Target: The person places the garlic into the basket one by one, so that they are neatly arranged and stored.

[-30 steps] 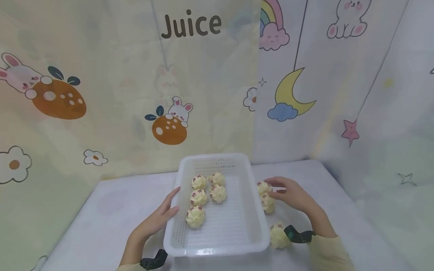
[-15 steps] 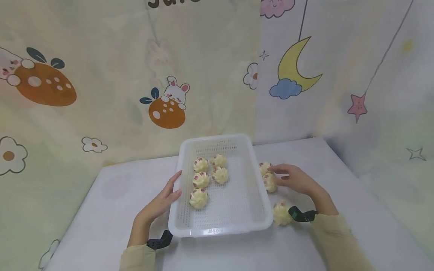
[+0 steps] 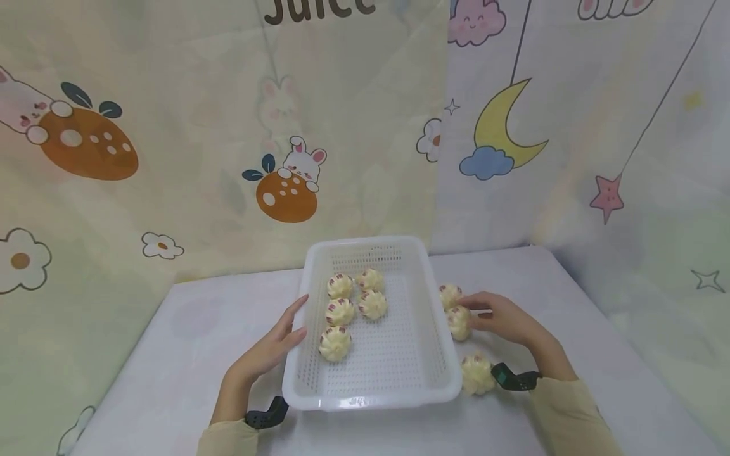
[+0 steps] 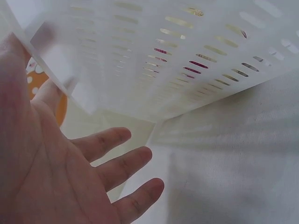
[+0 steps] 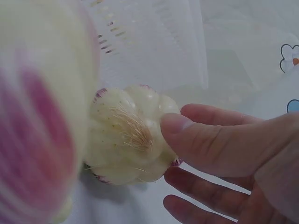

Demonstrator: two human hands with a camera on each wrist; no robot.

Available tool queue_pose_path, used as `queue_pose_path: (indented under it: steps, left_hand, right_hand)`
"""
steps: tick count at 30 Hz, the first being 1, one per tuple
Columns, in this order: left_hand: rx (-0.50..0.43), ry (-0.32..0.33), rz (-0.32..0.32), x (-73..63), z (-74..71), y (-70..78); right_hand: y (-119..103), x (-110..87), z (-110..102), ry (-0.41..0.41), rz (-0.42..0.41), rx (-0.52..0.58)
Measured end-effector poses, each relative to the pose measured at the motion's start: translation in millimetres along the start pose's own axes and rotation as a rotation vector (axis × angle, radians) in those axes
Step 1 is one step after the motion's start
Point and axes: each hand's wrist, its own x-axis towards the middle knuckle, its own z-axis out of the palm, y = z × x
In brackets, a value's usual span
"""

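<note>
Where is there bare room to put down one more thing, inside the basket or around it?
Inside the basket, the right side is bare, bordered left by five garlic bulbs. The table is bare left of the left hand. It is crowded just right of the basket: three more bulbs and the right hand are there.

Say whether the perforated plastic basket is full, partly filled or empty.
Partly filled: five garlic bulbs lie in the perforated plastic basket, its floor bare at right.
</note>
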Motion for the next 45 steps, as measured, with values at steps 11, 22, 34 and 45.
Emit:
queue_pose_path:
  steps: [11,22,34,45]
  left_hand:
    - [-0.014,-0.004,0.008,-3.9,-1.1,-3.4]
    - [-0.004,-0.012,0.034,-1.7,0.3,4.1]
    - [-0.011,-0.016,0.041,0.7,1.0,5.8]
    - [-0.004,-0.005,0.031,-0.6,-0.3,0.4]
  right_hand:
    - [3,-0.4,5,-0.043,0.046,0.046]
    - [4,-0.5,2,-0.090,0.015,0.061]
    - [1,-2.7,2,-0.125,0.007,0.060]
    - [7,0.8,4,-0.139,-0.040,0.049]
